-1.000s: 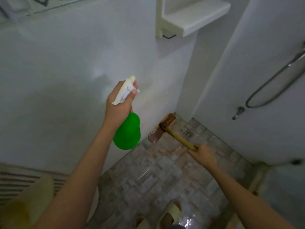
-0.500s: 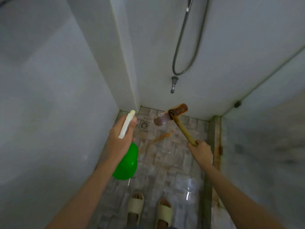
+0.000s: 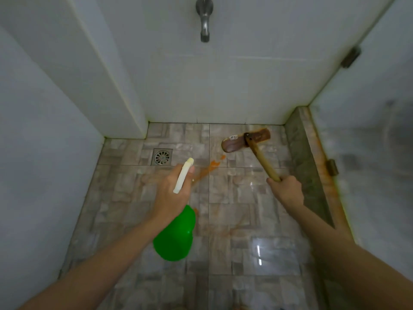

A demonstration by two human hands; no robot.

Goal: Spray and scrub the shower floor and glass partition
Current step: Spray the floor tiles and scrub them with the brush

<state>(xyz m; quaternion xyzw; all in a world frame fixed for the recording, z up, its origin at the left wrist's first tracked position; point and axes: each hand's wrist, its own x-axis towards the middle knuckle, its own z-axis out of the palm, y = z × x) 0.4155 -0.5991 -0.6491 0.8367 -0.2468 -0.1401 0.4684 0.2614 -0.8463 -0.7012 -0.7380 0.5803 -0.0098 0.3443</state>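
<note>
Shower floor fills the lower view: wet sheen, orange streak just right of the drain. Glass partition runs down the right. Left hand is wrapped round the neck of the green spray bottle, nozzle aimed toward the streak. Right hand is fisted on the scrub brush handle, head near the far wall.

Looks like the floor step. Next move: squeeze the trigger on the streak, then drag the brush back over it.

Trigger finger hidden. Can't tell whether the bristles touch the tile. Glass is hazy, and the tap is cut off at the top.

one spray bottle, one brush, one drain, one tap
</note>
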